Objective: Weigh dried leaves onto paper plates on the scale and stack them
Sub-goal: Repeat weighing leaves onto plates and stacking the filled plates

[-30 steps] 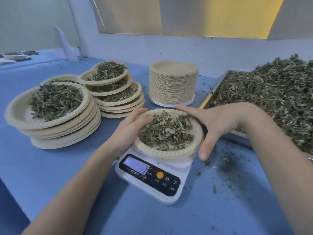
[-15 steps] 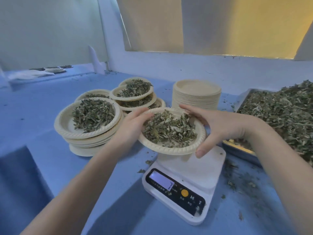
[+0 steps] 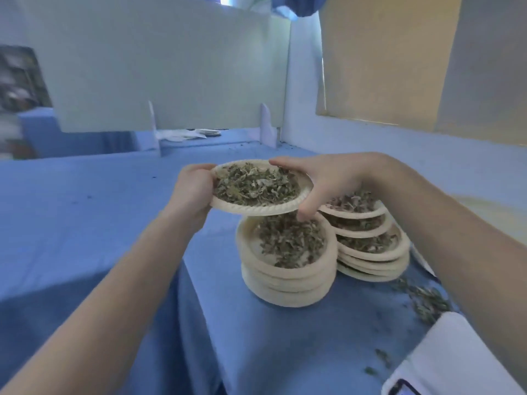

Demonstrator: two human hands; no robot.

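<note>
Left hand (image 3: 194, 192) and right hand (image 3: 322, 183) grip a leaf-filled plate (image 3: 256, 208) by its rims, above the near stack (image 3: 288, 280)

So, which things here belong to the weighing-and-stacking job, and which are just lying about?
Job:
held plate of dried leaves
left hand
right hand
near stack of filled plates
far stack
scale

Lying about:
spilled leaves
white partition
</note>
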